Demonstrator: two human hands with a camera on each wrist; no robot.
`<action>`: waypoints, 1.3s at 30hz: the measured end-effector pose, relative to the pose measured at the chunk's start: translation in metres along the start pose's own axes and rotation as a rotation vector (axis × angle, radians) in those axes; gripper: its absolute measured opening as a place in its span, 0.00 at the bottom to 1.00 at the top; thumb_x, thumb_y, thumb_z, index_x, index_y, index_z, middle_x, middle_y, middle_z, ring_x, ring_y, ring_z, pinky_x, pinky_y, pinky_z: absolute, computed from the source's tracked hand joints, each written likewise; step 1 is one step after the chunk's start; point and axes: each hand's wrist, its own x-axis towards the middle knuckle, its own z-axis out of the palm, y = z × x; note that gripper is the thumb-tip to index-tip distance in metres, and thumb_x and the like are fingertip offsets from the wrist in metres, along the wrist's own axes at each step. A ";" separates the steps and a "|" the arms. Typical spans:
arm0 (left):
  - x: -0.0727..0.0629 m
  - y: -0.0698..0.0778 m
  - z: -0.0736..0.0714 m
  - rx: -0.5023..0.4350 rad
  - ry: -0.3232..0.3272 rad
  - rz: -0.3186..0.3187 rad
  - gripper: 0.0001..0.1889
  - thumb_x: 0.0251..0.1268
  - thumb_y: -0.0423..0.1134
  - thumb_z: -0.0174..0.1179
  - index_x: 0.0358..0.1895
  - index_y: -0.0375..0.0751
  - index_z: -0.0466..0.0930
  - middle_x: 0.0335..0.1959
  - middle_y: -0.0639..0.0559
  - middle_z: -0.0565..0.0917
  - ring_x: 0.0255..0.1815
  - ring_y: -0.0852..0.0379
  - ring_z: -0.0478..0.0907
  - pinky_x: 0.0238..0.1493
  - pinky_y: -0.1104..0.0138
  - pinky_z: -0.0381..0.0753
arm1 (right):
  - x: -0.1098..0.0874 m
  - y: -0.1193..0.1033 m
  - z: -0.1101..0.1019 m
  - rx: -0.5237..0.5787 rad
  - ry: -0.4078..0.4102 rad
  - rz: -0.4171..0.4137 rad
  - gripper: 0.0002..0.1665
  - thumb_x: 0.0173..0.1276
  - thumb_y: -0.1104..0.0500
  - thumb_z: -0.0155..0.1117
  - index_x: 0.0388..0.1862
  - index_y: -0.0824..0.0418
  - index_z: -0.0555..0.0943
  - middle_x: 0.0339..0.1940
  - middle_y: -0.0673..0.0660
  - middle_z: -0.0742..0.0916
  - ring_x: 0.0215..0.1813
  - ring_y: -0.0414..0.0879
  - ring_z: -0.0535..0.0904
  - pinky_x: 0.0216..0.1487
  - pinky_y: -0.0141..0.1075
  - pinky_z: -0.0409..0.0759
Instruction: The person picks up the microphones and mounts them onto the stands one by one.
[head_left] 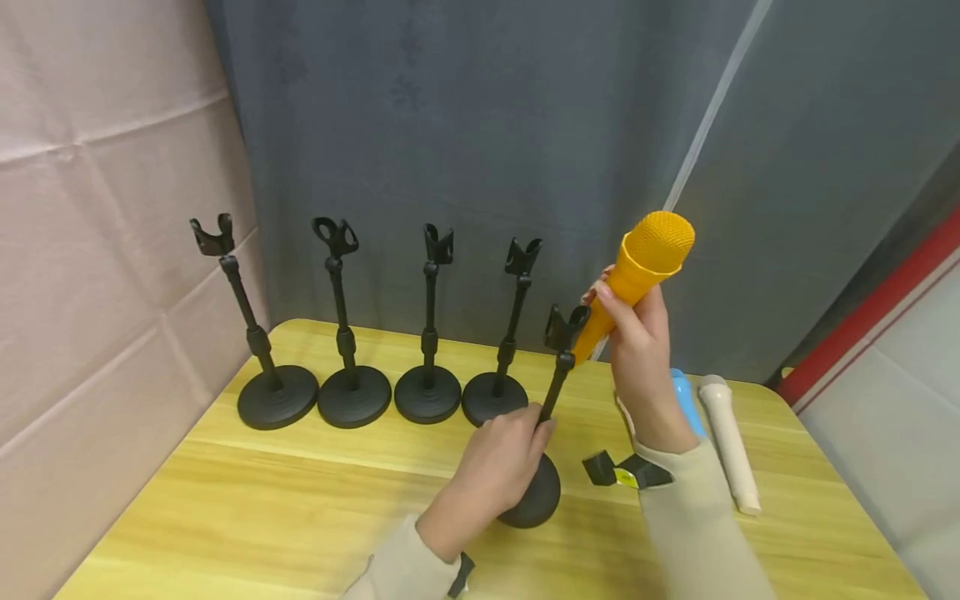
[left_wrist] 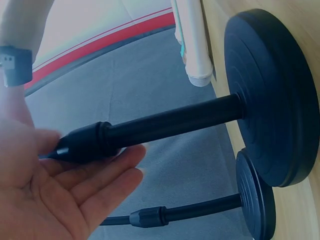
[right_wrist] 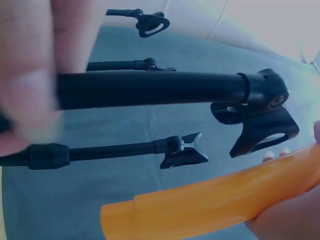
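Observation:
My left hand (head_left: 498,462) grips the pole of a black desktop microphone stand (head_left: 536,502), its fingers around the tube above the round base. In the left wrist view the thumb and fingers lie around the stand's collar (left_wrist: 85,142). A yellow-orange microphone (head_left: 637,271) is held by my right hand (head_left: 643,367), head up and tilted to the right. The microphone's lower end overlaps the stand's U-shaped clip (head_left: 566,329) in the head view. From the right wrist, the microphone's narrow tail (right_wrist: 117,220) shows apart from the clip (right_wrist: 270,125).
Several more black stands (head_left: 427,396) with bare clips line the back left of the wooden table (head_left: 300,500). Right of my right wrist lie a white microphone (head_left: 731,442) and a partly hidden blue microphone (head_left: 686,400). A grey curtain (head_left: 450,125) hangs behind the table.

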 end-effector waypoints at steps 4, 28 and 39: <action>0.001 -0.004 0.003 -0.053 0.006 0.011 0.15 0.83 0.50 0.45 0.37 0.49 0.75 0.23 0.60 0.71 0.20 0.65 0.67 0.20 0.74 0.67 | 0.008 0.000 0.004 -0.011 -0.038 -0.024 0.09 0.78 0.65 0.51 0.52 0.55 0.71 0.41 0.49 0.77 0.44 0.46 0.76 0.52 0.35 0.77; 0.006 -0.007 0.006 -0.143 -0.060 0.046 0.14 0.84 0.50 0.42 0.41 0.49 0.73 0.31 0.60 0.78 0.26 0.68 0.70 0.26 0.76 0.71 | 0.008 0.005 0.025 -0.244 -0.186 -0.060 0.15 0.75 0.66 0.56 0.58 0.66 0.70 0.44 0.46 0.79 0.47 0.46 0.76 0.51 0.34 0.76; 0.006 -0.006 0.007 -0.149 -0.074 0.027 0.14 0.84 0.50 0.42 0.42 0.49 0.73 0.31 0.60 0.79 0.26 0.67 0.71 0.26 0.75 0.72 | 0.002 0.016 0.019 -0.298 -0.161 0.028 0.23 0.68 0.63 0.68 0.59 0.62 0.72 0.44 0.48 0.81 0.49 0.46 0.78 0.53 0.33 0.79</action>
